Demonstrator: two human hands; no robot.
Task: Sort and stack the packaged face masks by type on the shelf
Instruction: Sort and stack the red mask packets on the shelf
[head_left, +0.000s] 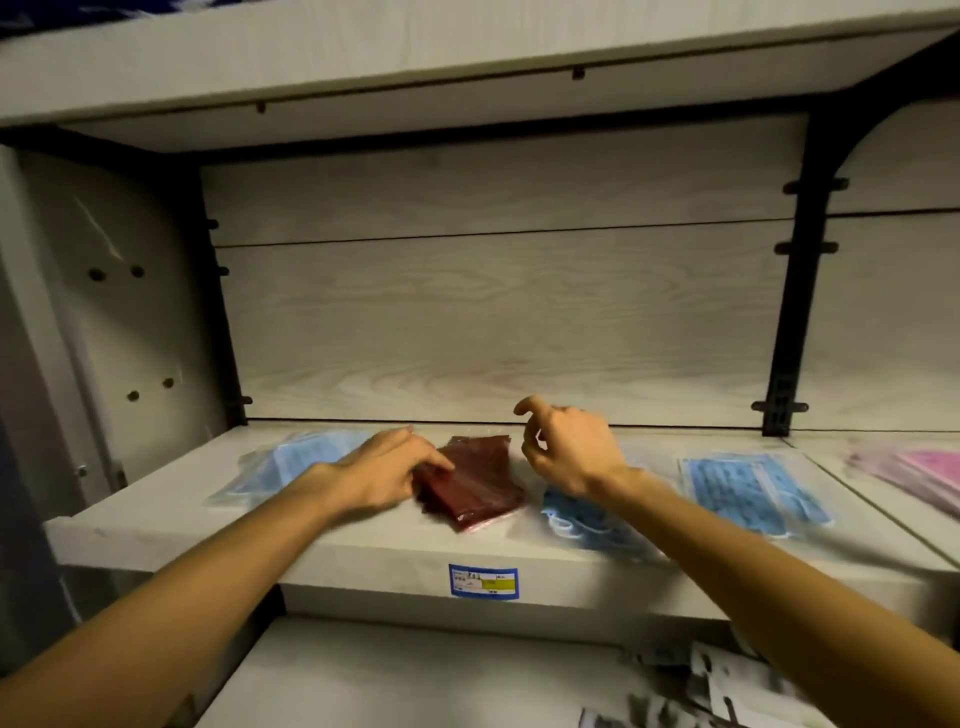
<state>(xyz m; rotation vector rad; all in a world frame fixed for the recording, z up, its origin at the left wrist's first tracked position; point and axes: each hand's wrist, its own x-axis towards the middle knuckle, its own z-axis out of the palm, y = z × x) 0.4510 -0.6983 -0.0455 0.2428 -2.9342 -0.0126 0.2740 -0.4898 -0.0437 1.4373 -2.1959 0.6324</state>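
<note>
A small stack of dark red packaged masks (478, 480) lies in the middle of the pale shelf (363, 545). My left hand (389, 470) rests on the stack's left edge, fingers touching the packs. My right hand (569, 449) hovers just right of the stack with its fingers loosely curled, holding nothing. Blue mask packs lie at the left (280, 462), partly under my left wrist. Another blue pack (582, 519) sits beneath my right forearm, and a third blue pack (753, 491) lies further right.
Pink mask packs (914, 473) lie on the neighbouring shelf section at far right. A blue and yellow price label (483, 581) is on the shelf's front edge. Black brackets (789, 312) frame the bay. Several dark packages (701, 691) lie on the lower shelf.
</note>
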